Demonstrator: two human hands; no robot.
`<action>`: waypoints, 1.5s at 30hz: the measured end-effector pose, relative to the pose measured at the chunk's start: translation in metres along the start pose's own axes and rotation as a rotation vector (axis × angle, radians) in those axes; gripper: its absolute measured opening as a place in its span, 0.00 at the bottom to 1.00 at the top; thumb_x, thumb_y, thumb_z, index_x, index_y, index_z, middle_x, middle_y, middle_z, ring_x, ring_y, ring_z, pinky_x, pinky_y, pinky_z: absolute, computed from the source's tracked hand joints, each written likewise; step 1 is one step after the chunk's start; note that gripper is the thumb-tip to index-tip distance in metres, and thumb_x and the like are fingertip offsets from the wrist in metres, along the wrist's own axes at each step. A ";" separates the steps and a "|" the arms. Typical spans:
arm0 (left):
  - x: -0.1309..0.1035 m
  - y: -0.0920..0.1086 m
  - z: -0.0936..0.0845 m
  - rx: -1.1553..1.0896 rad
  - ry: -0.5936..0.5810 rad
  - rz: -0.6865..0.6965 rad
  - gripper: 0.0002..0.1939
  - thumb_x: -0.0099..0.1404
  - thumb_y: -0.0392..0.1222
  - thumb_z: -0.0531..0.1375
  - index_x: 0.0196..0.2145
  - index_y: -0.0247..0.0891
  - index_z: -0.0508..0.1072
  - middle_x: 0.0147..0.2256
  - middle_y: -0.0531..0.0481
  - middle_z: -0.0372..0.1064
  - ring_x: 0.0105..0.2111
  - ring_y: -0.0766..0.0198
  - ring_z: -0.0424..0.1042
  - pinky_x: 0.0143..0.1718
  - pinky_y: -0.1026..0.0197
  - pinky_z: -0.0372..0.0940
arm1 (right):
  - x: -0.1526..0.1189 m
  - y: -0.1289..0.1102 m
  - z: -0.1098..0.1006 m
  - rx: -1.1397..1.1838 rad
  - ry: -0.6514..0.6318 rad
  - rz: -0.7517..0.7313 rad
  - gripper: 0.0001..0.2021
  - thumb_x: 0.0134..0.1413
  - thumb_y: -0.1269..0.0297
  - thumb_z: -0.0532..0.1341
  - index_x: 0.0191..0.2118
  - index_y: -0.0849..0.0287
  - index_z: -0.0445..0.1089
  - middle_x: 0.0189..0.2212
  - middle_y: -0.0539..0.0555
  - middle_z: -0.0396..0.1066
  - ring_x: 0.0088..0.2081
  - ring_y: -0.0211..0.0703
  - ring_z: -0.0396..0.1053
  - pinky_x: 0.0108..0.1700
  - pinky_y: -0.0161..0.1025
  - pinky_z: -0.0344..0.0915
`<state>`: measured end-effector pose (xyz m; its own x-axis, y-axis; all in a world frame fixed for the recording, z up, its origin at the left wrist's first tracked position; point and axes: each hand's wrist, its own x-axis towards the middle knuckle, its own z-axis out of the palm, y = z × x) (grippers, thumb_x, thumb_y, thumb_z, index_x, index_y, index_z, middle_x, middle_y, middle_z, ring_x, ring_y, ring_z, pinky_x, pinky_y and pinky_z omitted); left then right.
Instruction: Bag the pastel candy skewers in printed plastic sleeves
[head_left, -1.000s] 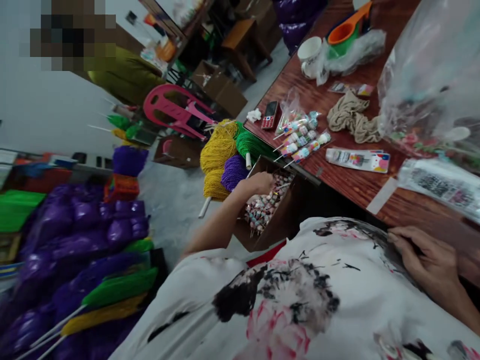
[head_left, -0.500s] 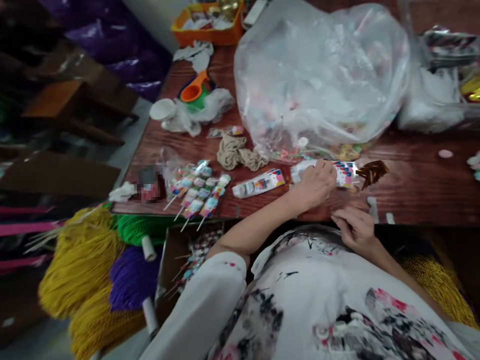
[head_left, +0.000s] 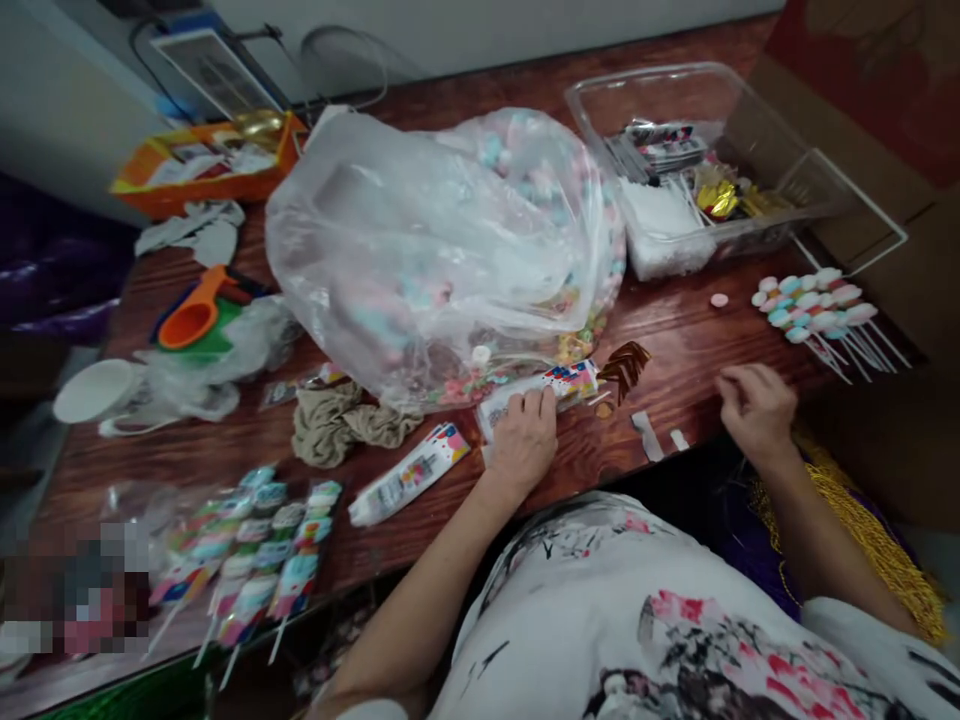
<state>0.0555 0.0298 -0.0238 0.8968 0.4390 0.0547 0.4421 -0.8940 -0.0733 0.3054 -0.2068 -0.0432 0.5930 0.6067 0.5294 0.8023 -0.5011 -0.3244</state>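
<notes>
The left hand (head_left: 525, 440) pressed flat on a light, crinkly printed packet (head_left: 551, 385) lying on the surface (head_left: 675, 330). It looked slippery and best pinched at its sealed end. The right hand (head_left: 754, 405) hovered loosely curled, holding nothing.

A big clear plastic bag (head_left: 442, 240) fills the middle of the frame. An orange scoop (head_left: 191, 315) and white cup (head_left: 94, 392) sit at left, a beige cloth (head_left: 337, 425) lower centre, a clear bin (head_left: 720, 170) upper right.
</notes>
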 end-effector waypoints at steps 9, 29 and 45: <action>0.005 -0.018 0.020 -0.088 0.327 0.150 0.06 0.64 0.32 0.58 0.34 0.37 0.75 0.34 0.45 0.73 0.37 0.55 0.67 0.37 0.56 0.63 | 0.005 0.108 -0.032 -0.467 0.045 0.514 0.15 0.53 0.62 0.58 0.42 0.62 0.76 0.41 0.65 0.76 0.46 0.60 0.68 0.42 0.50 0.58; 0.006 -0.029 0.014 -0.357 0.254 -0.037 0.11 0.67 0.43 0.58 0.31 0.39 0.78 0.33 0.47 0.74 0.37 0.58 0.69 0.40 0.56 0.66 | 0.030 0.106 -0.022 -0.607 -0.197 0.406 0.18 0.52 0.64 0.54 0.45 0.63 0.75 0.39 0.66 0.75 0.42 0.57 0.65 0.40 0.47 0.54; 0.002 -0.029 0.017 -0.340 0.240 -0.028 0.10 0.67 0.39 0.56 0.36 0.38 0.79 0.36 0.46 0.75 0.38 0.57 0.70 0.41 0.56 0.67 | 0.136 0.090 -0.071 -0.867 -0.587 0.265 0.11 0.52 0.74 0.59 0.40 0.58 0.76 0.36 0.62 0.73 0.31 0.41 0.63 0.34 0.45 0.46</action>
<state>0.0450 0.0583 -0.0386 0.8373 0.4659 0.2860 0.3993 -0.8785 0.2623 0.4536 -0.2131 0.0556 0.8657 0.5004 -0.0095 0.4587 -0.7858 0.4148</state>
